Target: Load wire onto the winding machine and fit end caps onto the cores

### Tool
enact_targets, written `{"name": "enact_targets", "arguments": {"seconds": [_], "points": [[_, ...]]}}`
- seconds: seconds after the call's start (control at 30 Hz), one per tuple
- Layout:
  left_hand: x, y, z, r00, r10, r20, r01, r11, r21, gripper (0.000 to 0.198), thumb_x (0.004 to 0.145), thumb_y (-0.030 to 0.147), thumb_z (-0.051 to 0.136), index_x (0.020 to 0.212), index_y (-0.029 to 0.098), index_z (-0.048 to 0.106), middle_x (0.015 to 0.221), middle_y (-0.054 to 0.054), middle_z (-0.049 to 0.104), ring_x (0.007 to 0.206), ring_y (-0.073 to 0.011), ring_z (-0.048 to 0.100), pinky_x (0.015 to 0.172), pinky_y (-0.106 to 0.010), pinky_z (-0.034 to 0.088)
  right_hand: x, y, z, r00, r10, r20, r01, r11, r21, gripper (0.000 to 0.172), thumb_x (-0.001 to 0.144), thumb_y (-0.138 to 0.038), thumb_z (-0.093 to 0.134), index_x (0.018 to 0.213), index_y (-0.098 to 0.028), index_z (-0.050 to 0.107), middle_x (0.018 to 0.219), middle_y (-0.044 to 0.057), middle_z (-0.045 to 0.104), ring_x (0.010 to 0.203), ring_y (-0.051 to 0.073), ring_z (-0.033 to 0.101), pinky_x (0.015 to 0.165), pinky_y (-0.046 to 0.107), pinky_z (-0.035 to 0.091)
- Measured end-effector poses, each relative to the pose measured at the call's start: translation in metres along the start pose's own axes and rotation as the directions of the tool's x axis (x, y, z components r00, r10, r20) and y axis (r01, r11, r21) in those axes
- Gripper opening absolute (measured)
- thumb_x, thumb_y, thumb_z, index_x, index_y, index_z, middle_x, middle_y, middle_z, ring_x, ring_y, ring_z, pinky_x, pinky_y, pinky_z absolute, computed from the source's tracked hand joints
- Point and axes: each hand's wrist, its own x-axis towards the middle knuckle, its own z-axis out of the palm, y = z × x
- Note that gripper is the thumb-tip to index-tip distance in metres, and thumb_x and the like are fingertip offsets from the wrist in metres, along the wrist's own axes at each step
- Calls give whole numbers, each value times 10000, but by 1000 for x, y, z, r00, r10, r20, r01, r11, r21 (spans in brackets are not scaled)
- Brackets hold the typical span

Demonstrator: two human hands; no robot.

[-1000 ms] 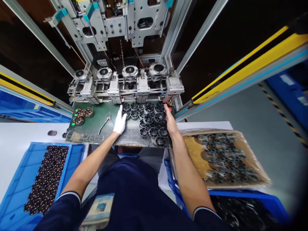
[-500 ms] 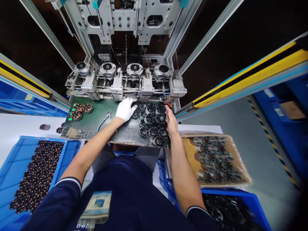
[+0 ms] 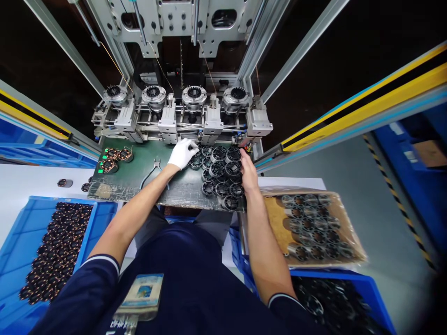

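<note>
Several black-and-silver motor stator cores [image 3: 219, 170] stand in a close cluster on the green worktop [image 3: 139, 156]. My left hand [image 3: 183, 154], in a white glove, is at the cluster's far left corner. Its thumb and forefinger curl together beside a stator core [image 3: 196, 161]; whatever lies between the tips is too small to make out. Bare, my right hand [image 3: 249, 171] rests along the cluster's right side with its fingers stretched forward against the outer cores. Left of my gloved hand lie pliers [image 3: 152, 171].
Copper-wound stators [image 3: 112, 158] sit at the worktop's left. Beyond the worktop is a winding machine with a row of fixtures [image 3: 194, 95]. A blue bin [image 3: 101, 218] of wound stators is at left; a cardboard box [image 3: 272, 223] of cores and another blue bin [image 3: 375, 298] are at right.
The thumb and forefinger of my left hand have drawn closer together at the cluster's corner. My right hand stays along the right side. The whole view has shifted slightly.
</note>
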Motion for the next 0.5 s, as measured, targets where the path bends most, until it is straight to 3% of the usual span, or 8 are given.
{"name": "enact_targets", "arguments": {"seconds": [0.2,0.4,0.5], "points": [[1,-1,1,1000,6,8,-6,1000,-13,39,982,154,787,954,180,782,1145,-83,791,1166,-262,712,1130,-395,530,1,4,0,1000,-15,-15,15,999,-46,914,907,-845,607,1605,-255,639,1655,40,603,1585,353,499,1339,573,457],[2,-2,2,1000,22,15,-22,1000,-17,52,994,158,755,963,192,779,1150,-80,786,1163,-267,705,1130,-407,532,3,15,2,999,-25,-36,24,999,-32,897,912,-845,579,1636,-316,596,1712,-1,545,1633,325,454,1427,581,302],[-1,-3,0,999,47,26,-47,999,-8,54,1012,170,736,1010,192,785,1176,-84,785,1182,-272,697,1141,-410,525,2,11,0,1000,-11,-13,10,999,-36,913,909,-847,599,1644,-307,590,1723,0,531,1639,331,446,1434,587,283]]}}
